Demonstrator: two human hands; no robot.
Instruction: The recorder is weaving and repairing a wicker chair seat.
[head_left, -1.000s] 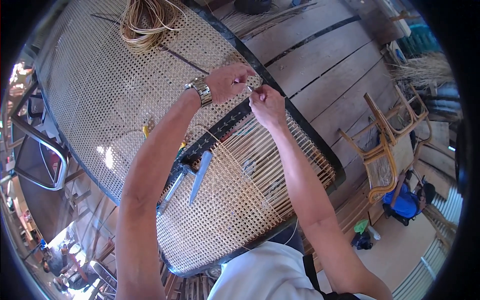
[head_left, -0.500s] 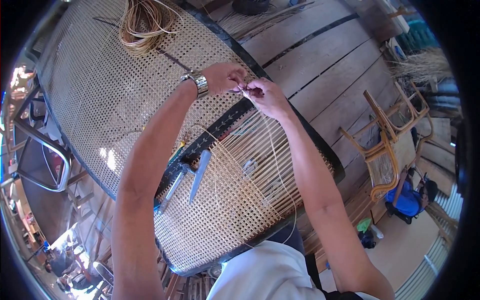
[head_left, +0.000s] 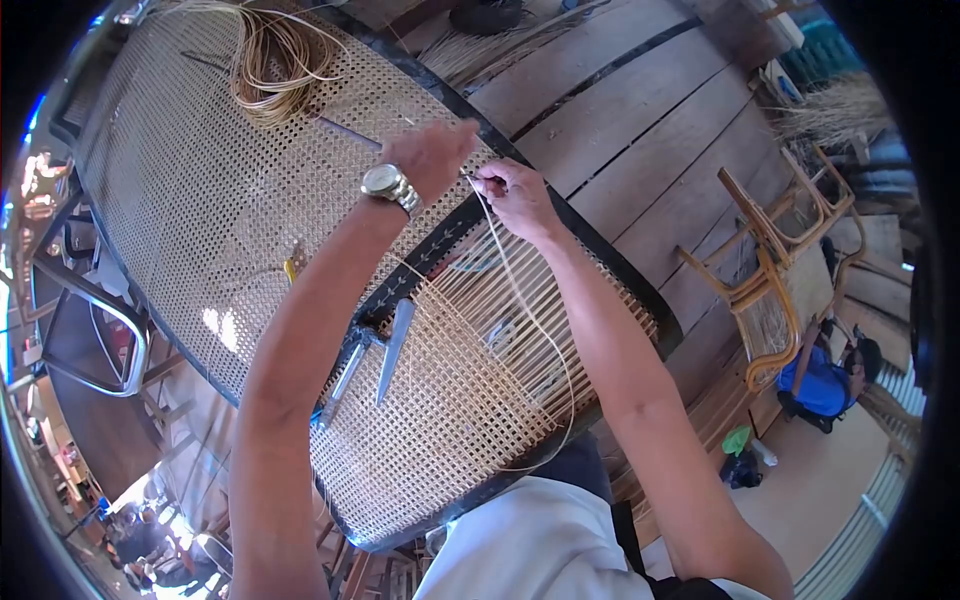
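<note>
My right hand (head_left: pixel 518 202) pinches a long pale cane strand (head_left: pixel 520 290) near the dark frame's far right edge. The strand curves down toward my body across the unfinished part of the weave. My left hand (head_left: pixel 432 158), with a metal watch (head_left: pixel 384 181) on its wrist, is raised over the woven cane panel (head_left: pixel 190 190), apart from the right hand; its fingers are smeared by motion. Beneath and between my arms lies the half-woven cane section (head_left: pixel 430 430), with open parallel strands on its right. A grey tapered tool (head_left: pixel 396 350) and a metal-shafted tool (head_left: pixel 345 382) rest on it.
A coiled bundle of cane (head_left: pixel 275 75) lies on the far panel, with a thin dark rod (head_left: pixel 345 132) nearby. Wooden planks (head_left: pixel 640 140) stretch beyond the frame. A rattan chair (head_left: pixel 775 280) stands at right, near a person in blue (head_left: pixel 820 380). Metal-framed furniture (head_left: pixel 130 350) is at left.
My left hand has come away from the right hand, back to the left, and turned so the watch face shows. The right hand has shifted slightly left, still pinching the strand.
</note>
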